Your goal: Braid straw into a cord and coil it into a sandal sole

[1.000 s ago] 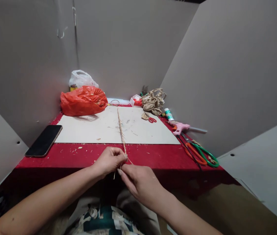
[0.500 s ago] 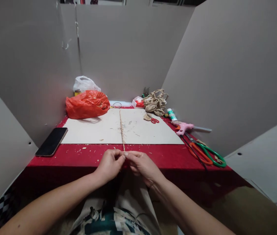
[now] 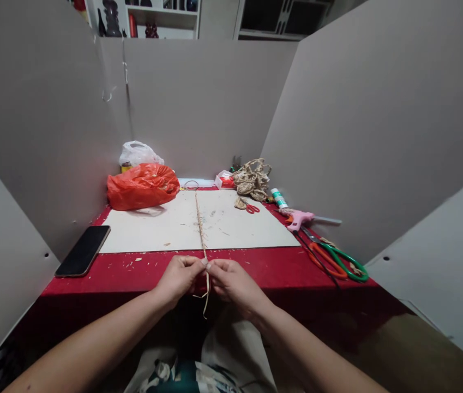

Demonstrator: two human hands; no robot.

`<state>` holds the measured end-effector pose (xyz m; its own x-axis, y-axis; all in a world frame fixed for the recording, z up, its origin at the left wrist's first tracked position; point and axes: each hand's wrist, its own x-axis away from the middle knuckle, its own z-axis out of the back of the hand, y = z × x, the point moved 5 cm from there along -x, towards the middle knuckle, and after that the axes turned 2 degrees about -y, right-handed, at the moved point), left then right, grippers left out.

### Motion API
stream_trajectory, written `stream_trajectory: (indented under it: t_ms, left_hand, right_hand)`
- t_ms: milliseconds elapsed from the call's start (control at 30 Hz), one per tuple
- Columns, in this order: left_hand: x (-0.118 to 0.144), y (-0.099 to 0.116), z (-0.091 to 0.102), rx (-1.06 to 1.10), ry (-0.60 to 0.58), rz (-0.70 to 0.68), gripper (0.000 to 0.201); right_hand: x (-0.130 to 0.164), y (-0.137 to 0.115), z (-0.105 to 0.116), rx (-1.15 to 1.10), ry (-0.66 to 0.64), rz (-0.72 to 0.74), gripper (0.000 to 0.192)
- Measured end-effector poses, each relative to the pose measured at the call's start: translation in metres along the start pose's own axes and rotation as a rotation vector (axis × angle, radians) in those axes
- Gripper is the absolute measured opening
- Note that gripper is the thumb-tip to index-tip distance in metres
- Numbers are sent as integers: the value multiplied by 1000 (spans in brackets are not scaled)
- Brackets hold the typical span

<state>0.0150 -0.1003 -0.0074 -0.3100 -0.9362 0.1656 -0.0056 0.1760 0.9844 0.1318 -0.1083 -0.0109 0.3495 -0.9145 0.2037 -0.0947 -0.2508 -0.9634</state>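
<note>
A thin straw-coloured braided cord (image 3: 200, 224) runs from the back of the white board (image 3: 133, 232) toward me, with frayed bits along its sides. Near the front edge of the table, my left hand (image 3: 180, 278) pinches the cord's near end between thumb and forefinger. Right beside it, my right hand (image 3: 231, 284) grips the same end in a pinch, the fingertips almost touching. Loose pale strands (image 3: 206, 297) hang below both hands, past the red cloth's edge.
On the left lie a phone (image 3: 84, 251) and a red plastic bag (image 3: 143, 186). Coiled rope (image 3: 251, 180) and small red scissors (image 3: 251, 209) sit at the back right. A pink glue gun (image 3: 299, 218) and green-handled scissors (image 3: 346, 259) lie along the right. Grey panels (image 3: 206, 98) enclose the table.
The view has tilted up, showing shelves beyond the panel. Loose strands now show hanging under my hands, which stay pinched at the cord's near end.
</note>
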Motion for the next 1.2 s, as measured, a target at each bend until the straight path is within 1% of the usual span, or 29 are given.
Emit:
stream_trajectory:
  t_ms: [100,233,333,400,500,600,667,733,800,867,933,1000,1067,1100,1133,1200]
  left_hand:
    - [-3,-4,-2,131,33,17,45]
    - [-4,-10,-2,280,59,86,39]
    - [-4,-9,-1,351,60,68,33]
    - [-4,-7,-1,380,52,46,30]
    - [-2,-5,0,386,31,45,29]
    - [-2,-3,2,400,28,63,27]
    - [-2,-1,4,442,38,83,26]
    - [-1,2,4,491,43,96,27]
    - [2,5,3,523,47,103,29]
    - [4,6,2,539,48,107,32]
    - [4,6,4,519,51,111,37]
    - [4,5,10,458,78,102,39]
    - [4,7,16,349,86,37,36]
    - [5,11,18,263,89,-26,32]
    - [6,16,21,136,104,-121,27]
    - [7,26,27,-200,152,-303,19]
  right_hand:
    - [-2,-4,1,95,-11,70,48]
    - [-3,-10,-2,216,-35,182,42]
    - [-2,-12,-8,298,-52,249,34]
    - [-1,-12,-12,307,-79,272,31]
    - [2,-11,-16,341,-112,272,29]
    - [3,-15,-14,455,-104,286,29]
    - [2,-17,-13,508,-117,298,29]
    - [1,-18,-15,509,-154,288,31]
    - [1,-17,-17,472,-193,239,33]
    - [1,-14,-18,411,-228,129,35]
    - [1,-12,-16,346,-243,26,35]
    - [0,-13,-14,325,-290,-24,35]
    - [-2,-11,-14,260,-342,-144,38]
    - [-3,-10,-15,225,-354,-185,40]
    - [-4,-10,-15,195,-362,-200,41]
    - [-11,-14,-15,146,-325,-162,40]
